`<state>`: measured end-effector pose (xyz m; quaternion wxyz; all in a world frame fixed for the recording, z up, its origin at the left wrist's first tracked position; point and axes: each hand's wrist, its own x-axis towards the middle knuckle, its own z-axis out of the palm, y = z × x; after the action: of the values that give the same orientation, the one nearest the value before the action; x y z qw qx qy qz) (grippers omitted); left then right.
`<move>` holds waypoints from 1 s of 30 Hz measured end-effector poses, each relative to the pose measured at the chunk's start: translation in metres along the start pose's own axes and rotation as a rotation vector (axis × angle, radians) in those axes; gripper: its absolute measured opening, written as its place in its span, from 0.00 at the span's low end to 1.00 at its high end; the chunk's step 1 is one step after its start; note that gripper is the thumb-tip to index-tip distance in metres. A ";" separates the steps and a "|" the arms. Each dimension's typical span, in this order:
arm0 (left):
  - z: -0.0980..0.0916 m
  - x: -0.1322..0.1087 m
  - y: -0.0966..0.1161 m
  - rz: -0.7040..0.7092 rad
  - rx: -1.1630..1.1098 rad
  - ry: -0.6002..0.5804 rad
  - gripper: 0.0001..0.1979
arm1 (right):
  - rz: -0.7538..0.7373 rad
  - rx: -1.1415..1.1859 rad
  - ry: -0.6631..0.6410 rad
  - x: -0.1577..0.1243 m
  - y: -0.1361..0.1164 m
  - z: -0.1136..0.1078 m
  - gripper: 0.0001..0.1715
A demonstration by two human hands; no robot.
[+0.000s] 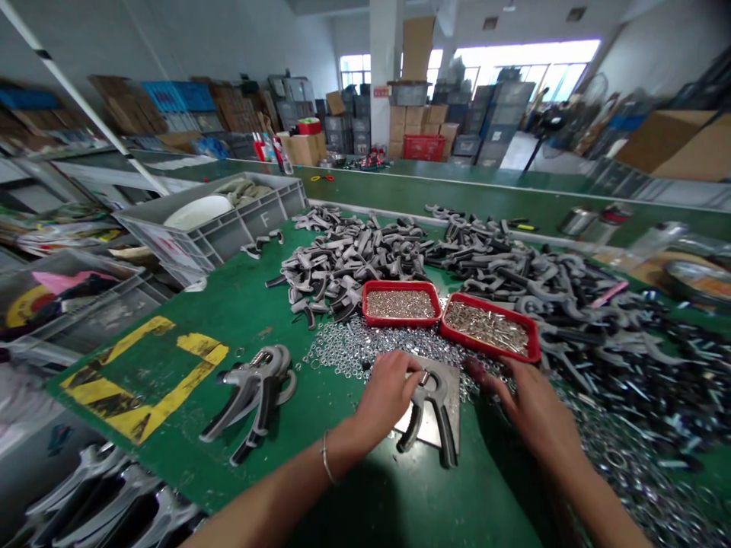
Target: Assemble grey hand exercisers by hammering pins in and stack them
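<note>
- The left hand [388, 397] sits over the top of a grey-and-black spring hand gripper [432, 415]. Its grip is pressed closed on the tool's head, with the fingertips [414, 373] beside a small shiny metal part [423, 377].
- That hand gripper lies with its handles pointing toward the person, on a steel plate [448, 388] on the green bench [171, 460].
- A thin metal bangle [326, 458] circles the left wrist.
- The right hand [534, 407] reaches forward just beside the plate, at the edge of a spill of hex nuts [365, 352]. Its fingers [496, 384] are dim and blurred, with something reddish at their tips, so I cannot tell whether the grip is pinching anything.
- Two red trays sit just ahead of the hands, touching at a corner: the left one [400, 303] holds small metal fasteners, and the right one [488, 327] holds similar pieces.
- Behind them lie heaps of grey handle parts [343, 259] and black handle parts [514, 266].
- Two assembled hand grippers [254, 399] lie left of the plate, beside yellow-and-black floor tape [142, 380] stuck on the bench.
- A grey plastic crate [222, 228] marked "F" stands at the bench's far left.
</note>
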<state>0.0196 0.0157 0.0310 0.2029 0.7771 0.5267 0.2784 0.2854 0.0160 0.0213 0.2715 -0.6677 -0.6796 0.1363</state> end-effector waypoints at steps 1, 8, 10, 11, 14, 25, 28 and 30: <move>-0.006 0.019 0.000 0.018 0.066 -0.014 0.06 | -0.094 -0.096 0.014 0.007 -0.005 -0.003 0.20; -0.038 0.148 -0.039 -0.151 0.520 -0.167 0.14 | -0.416 -0.310 -0.146 0.125 -0.083 0.038 0.10; -0.037 0.156 -0.053 -0.183 0.555 -0.182 0.17 | -0.452 -0.349 -0.172 0.155 -0.097 0.059 0.08; -0.035 0.156 -0.058 -0.189 0.569 -0.186 0.18 | -0.466 -0.363 -0.188 0.165 -0.100 0.068 0.09; -0.025 0.147 -0.069 -0.183 0.593 -0.169 0.17 | -0.482 -0.376 -0.222 0.179 -0.101 0.090 0.15; -0.034 0.115 -0.061 -0.024 0.302 -0.042 0.10 | -0.319 -0.262 -0.144 0.171 -0.081 0.113 0.19; -0.030 0.071 -0.042 -0.005 0.093 -0.102 0.07 | -0.308 -0.149 -0.146 0.173 -0.079 0.114 0.18; -0.020 0.038 -0.031 0.004 -0.103 -0.171 0.07 | -0.298 -0.054 -0.149 0.173 -0.081 0.112 0.18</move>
<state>-0.0040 0.0631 0.0362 0.2863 0.7875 0.4911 0.2380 0.1634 0.1996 0.0066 0.2193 -0.5545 -0.7929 0.1254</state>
